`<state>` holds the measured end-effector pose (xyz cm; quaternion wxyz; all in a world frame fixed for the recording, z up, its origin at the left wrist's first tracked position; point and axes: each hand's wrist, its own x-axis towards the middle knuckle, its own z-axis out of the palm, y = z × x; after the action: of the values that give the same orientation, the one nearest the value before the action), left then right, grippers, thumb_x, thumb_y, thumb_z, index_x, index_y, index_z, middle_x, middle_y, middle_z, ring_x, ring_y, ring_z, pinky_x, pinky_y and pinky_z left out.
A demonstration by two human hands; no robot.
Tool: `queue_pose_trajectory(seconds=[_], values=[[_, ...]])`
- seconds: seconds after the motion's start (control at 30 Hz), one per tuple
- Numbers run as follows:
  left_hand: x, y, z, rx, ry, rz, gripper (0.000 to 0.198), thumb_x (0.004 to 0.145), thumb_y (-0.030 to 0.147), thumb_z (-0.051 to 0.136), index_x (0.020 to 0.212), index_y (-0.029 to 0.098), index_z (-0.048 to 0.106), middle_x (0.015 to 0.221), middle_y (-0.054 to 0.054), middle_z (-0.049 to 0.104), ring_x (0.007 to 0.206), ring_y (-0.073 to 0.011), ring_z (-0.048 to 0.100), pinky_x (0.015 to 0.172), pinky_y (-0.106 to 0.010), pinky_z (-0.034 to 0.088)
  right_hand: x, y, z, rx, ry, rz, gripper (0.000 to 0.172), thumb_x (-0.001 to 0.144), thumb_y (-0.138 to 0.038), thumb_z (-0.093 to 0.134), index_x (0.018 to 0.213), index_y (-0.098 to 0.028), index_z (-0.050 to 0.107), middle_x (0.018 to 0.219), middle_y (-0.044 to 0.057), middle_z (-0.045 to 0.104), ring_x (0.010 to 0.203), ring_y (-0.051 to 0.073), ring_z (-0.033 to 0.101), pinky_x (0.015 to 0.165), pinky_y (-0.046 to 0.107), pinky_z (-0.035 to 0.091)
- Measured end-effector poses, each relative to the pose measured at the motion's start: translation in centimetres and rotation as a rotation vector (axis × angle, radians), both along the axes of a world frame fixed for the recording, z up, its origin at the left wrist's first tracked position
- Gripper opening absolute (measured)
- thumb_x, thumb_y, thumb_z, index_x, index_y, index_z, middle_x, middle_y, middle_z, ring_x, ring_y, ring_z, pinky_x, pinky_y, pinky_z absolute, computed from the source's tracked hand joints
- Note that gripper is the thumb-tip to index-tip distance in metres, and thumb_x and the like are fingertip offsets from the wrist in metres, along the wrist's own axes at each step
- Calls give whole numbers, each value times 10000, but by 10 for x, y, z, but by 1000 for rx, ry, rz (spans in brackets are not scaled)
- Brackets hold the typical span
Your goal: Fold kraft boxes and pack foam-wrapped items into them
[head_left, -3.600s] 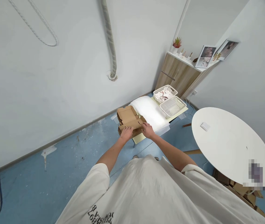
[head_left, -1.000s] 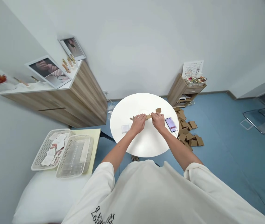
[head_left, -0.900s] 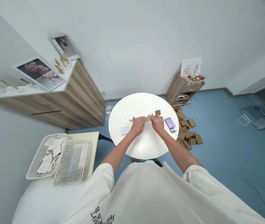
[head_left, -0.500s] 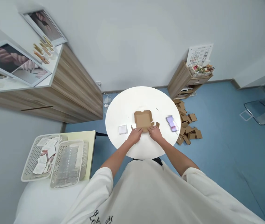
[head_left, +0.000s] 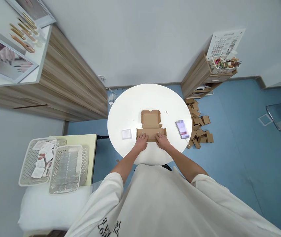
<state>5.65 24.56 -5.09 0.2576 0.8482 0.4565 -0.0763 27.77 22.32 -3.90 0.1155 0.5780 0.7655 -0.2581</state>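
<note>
A flat brown cardboard box blank (head_left: 151,125) lies unfolded on the round white table (head_left: 150,98). My left hand (head_left: 141,143) presses on its near left edge, fingers bent over the flap. At the near right edge my right hand (head_left: 163,142) does the same. Both hands grip the front flap of the blank. The lid part with its tab points away from me.
A small white square pad (head_left: 126,133) lies left of the blank and a phone (head_left: 182,128) lies to its right. A pile of folded cardboard boxes (head_left: 198,126) sits on the blue floor by the table. Two white baskets (head_left: 53,163) stand on a low table at left.
I turned from the low table with the stack of blanks to the round table. The blank, held up between my hands a second ago, now lies flat and spread out.
</note>
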Motion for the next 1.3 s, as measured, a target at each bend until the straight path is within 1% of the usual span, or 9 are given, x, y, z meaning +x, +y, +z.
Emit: queue_pose_trajectory(seconds=[0.2, 0.37, 0.57, 0.73, 0.8, 0.9, 1.03, 1.17, 1.3], values=[[-3, -2, 4, -1, 14, 43, 569, 876, 166, 526, 1426, 212, 387, 1445, -166, 469, 1294, -311, 494, 1067, -475, 357, 3, 11, 9, -56, 51, -26, 398, 952, -221, 497, 1347, -195, 540, 1404, 120, 552, 1247, 278, 509, 1008, 393, 375], [11, 8, 10, 25, 8, 48, 467, 888, 189, 535, 1348, 188, 452, 1361, -174, 518, 1297, -318, 481, 1066, -478, 351, -2, 15, 14, -62, 23, -36, 335, 948, -187, 493, 1272, -177, 576, 1328, 130, 607, 1179, 275, 555, 946, 365, 398], [20, 19, 7, -63, 9, 75, 546, 890, 210, 547, 1414, 183, 399, 1554, -210, 338, 1226, -329, 562, 980, -462, 450, 0, 34, 21, -94, 47, -105, 294, 993, -290, 461, 1220, -200, 622, 1215, 105, 660, 1100, 251, 599, 910, 336, 423], [17, 21, 8, -107, -6, 99, 658, 866, 223, 583, 1480, 209, 347, 1657, -200, 122, 1233, -352, 574, 927, -465, 503, 5, 74, 22, 133, 30, -363, 380, 977, -276, 434, 1305, -207, 614, 1445, 135, 495, 1256, 285, 491, 1010, 383, 408], [17, 23, 9, -127, 5, 122, 705, 845, 234, 615, 1492, 225, 336, 1674, -182, 33, 1239, -358, 572, 900, -457, 522, 7, 88, 19, 101, 12, -461, 426, 950, -330, 479, 1348, -237, 598, 1511, 126, 428, 1319, 318, 440, 1033, 435, 401], [19, 27, 10, -151, 17, 150, 741, 820, 244, 660, 1491, 247, 344, 1680, -162, -35, 1236, -365, 575, 884, -457, 535, 9, 101, 14, 5, 87, -529, 475, 950, -401, 451, 1394, -280, 567, 1431, 92, 538, 1267, 297, 508, 1006, 435, 421], [21, 31, 9, -160, 10, 156, 756, 797, 232, 694, 1475, 258, 361, 1679, -159, -60, 1203, -367, 596, 878, -473, 541, 13, 102, 12, 24, 197, -595, 485, 1001, -401, 275, 1279, -257, 646, 1167, 80, 700, 1074, 253, 618, 936, 384, 444], [21, 33, 8, -141, -2, 150, 750, 783, 216, 689, 1464, 246, 374, 1676, -156, -98, 1163, -363, 623, 859, -481, 556, 19, 97, 16, 38, 241, -631, 516, 1016, -378, 195, 1056, -250, 693, 936, 49, 718, 907, 233, 632, 858, 337, 446], [21, 29, 10, -109, 19, 116, 657, 806, 200, 654, 1417, 230, 413, 1680, -155, -60, 1123, -339, 638, 829, -468, 569, 18, 88, 22, 97, 162, -575, 450, 1020, -358, 248, 1084, -229, 675, 1071, 82, 691, 1019, 244, 603, 904, 348, 421]])
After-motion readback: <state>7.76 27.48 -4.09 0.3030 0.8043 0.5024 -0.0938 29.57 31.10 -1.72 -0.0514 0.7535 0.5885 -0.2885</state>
